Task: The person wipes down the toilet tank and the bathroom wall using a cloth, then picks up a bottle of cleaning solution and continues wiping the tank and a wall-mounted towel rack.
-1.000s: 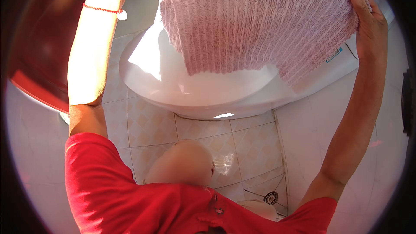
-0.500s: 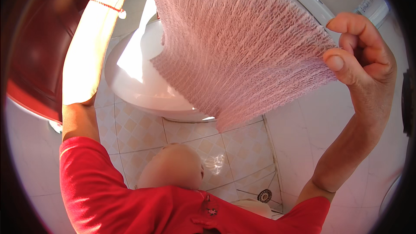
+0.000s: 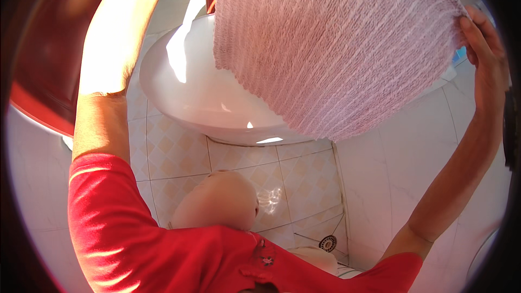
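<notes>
Pink knit cloth (image 3: 336,49) held spread up high over a white basin (image 3: 195,97), right hand (image 3: 485,57) pinching its right edge with closed fingers, left hand beyond the top of the picture, grip unclear, tiled floor (image 3: 304,184) below, red tub (image 3: 49,59) at left

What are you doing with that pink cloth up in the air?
A person in a red top is holding a pink knitted cloth spread out high above a white basin. The right hand grips the cloth's right edge. The left arm reaches up too, but its hand is out of the picture. A red tub sits off to the left. Below are pale floor tiles with a small round drain.
</notes>
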Demonstrator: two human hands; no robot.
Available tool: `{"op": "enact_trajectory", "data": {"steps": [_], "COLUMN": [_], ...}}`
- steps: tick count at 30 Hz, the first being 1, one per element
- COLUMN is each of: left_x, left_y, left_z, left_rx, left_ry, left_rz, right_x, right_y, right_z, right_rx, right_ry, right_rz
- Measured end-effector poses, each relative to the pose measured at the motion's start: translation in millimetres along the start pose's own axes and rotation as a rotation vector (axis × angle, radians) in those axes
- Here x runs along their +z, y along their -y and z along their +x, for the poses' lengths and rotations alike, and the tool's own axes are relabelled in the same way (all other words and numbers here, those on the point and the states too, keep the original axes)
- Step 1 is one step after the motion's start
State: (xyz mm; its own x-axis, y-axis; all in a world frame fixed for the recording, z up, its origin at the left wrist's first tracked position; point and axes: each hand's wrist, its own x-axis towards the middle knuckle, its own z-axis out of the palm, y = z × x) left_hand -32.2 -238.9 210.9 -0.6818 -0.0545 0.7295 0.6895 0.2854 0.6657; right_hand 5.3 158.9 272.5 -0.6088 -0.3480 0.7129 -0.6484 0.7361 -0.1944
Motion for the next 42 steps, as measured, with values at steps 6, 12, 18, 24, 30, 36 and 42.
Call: {"op": "enact_trajectory", "data": {"steps": [6, 12, 18, 24, 30, 36, 42], "left_x": [-11.2, -35.8, -45.3, -29.5, -39.4, -13.3, -34.3], "left_y": [-11.3, -24.8, -23.9, -3.2, -4.6, 86.4, 88.9], "left_z": [5.7, 7.1, -128.4, -231.2, -213.8, -111.3, -136.8], "left_rx": [0.014, 0.046, -0.154, -0.321, -0.381, -0.500, -0.721], "left_ry": [-0.019, -0.070, -0.102, 0.178, 0.164, 0.040, 0.140], "left_rz": [0.030, 0.079, 0.458, 0.368, 0.259, 0.186, 0.478], "right_x": [49.9, 61.6, 79.0, 117.0, 106.2, 146.7, 142.1], "right_y": [-24.0, 16.4, 37.2, 16.7, 12.1, -27.0, -41.3], "right_z": [41.3, 10.3, -101.9, -198.3, -175.6, -88.1, -149.8], "right_rx": [0.195, 0.177, 0.294, 0.250, 0.175, 0.441, 0.679], "right_ry": [-0.050, -0.132, 0.268, 0.578, 0.630, 0.132, 0.131], "right_rz": [0.378, 0.309, 0.658, 0.714, 0.655, 0.219, 0.375]}}
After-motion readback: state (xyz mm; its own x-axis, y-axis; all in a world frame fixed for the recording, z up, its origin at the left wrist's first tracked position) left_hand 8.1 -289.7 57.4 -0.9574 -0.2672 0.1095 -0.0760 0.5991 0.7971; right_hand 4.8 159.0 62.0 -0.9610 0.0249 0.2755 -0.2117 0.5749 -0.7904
